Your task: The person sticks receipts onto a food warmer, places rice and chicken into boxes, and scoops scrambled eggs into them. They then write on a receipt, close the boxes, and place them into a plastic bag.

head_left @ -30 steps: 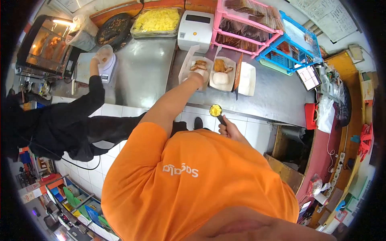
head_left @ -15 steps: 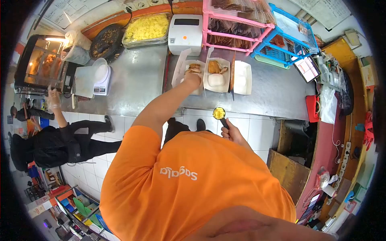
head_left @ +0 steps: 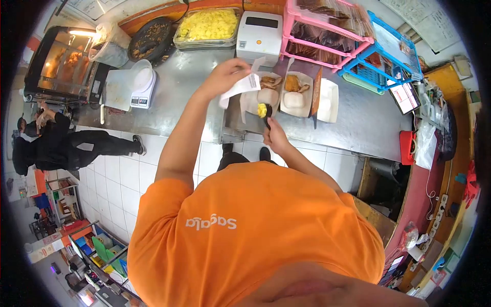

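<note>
My left hand [head_left: 225, 77] is closed on a white paper slip [head_left: 245, 86] with small print, above the lid side of the nearest white box. In my right hand [head_left: 276, 134] is a small black-handled scoop [head_left: 264, 109] with yellow food in it, over the front of that box. Sliced browned meat [head_left: 270, 81] and a pale rounded mound [head_left: 268, 95] lie in this first box. Beside it, a second box [head_left: 311, 105] holds a golden fried piece and another pale mound. A third white tray [head_left: 328, 105] stands further right, past a brown upright panel [head_left: 316, 92].
A tub of yellow food [head_left: 207, 30], a black pan [head_left: 150, 40] and a white printer [head_left: 259, 37] line the back. Pink shelves [head_left: 327, 38] and blue shelves [head_left: 376, 59] stand right. Left are a scale [head_left: 141, 97], a heated cabinet [head_left: 61, 64] and another person [head_left: 76, 146].
My left hand has left the first box and moved up and left, now with the paper slip. My right hand has raised the scoop from below the counter edge to the box.
</note>
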Tool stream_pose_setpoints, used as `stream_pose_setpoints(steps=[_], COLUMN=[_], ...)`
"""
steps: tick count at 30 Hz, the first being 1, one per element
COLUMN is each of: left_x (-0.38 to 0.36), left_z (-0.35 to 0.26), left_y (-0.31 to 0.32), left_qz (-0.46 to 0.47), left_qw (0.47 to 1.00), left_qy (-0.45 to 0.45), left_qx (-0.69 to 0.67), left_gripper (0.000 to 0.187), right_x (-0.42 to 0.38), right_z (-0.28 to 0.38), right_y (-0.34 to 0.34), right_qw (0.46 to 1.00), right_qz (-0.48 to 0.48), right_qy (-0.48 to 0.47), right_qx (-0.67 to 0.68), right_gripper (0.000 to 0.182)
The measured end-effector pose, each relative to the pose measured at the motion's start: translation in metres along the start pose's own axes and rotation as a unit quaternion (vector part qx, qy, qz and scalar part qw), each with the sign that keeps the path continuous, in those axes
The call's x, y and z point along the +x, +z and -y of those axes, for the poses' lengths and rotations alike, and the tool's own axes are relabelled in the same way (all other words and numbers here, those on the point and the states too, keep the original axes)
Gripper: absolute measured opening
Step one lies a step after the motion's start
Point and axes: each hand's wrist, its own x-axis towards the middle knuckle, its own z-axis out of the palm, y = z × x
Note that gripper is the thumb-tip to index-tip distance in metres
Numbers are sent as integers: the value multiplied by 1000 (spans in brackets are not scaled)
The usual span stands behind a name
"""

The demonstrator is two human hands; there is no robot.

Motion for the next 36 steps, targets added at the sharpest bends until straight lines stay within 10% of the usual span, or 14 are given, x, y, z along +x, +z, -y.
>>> stream_pose_setpoints(steps=[2, 3, 5, 8, 16, 18, 32, 36], left_x=[-43, -64, -108, -165, -293, -305, -353, -357], left_z=[6, 12, 37, 72, 131, 187, 204, 223], left_y=[-24, -38, -63, -98, -236, -286, -337, -333], left_qz=[-36, -62, -119, -197, -354, -349, -359, -400], left_qw=[978, 972, 963, 943, 899, 890, 894, 856], left_qy=[-71, -97, -137, -173, -200, -181, -248, -269], left_qx=[-191, -207, -202, -205, -161, -231, -106, -189], left_gripper=[22, 20, 21, 21, 23, 30, 43, 44], right_x=[33, 46, 64, 53, 25, 44, 322, 337], right_z=[-4, -4, 2, 12, 57, 68, 153, 178], right_y=[8, 9, 5, 38, 174, 261, 418, 416], right_qw=[859, 860, 582, 590, 526, 694, 232, 282], right_qz=[-143, -140, -171, -212, -139, -125, -151, -186], right_qy=[-306, -304, -355, -279, -580, -434, -307, -243], right_qx=[-385, -386, -711, -727, -606, -561, -911, -909], right_gripper=[45, 45, 59, 55, 45, 47, 33, 30])
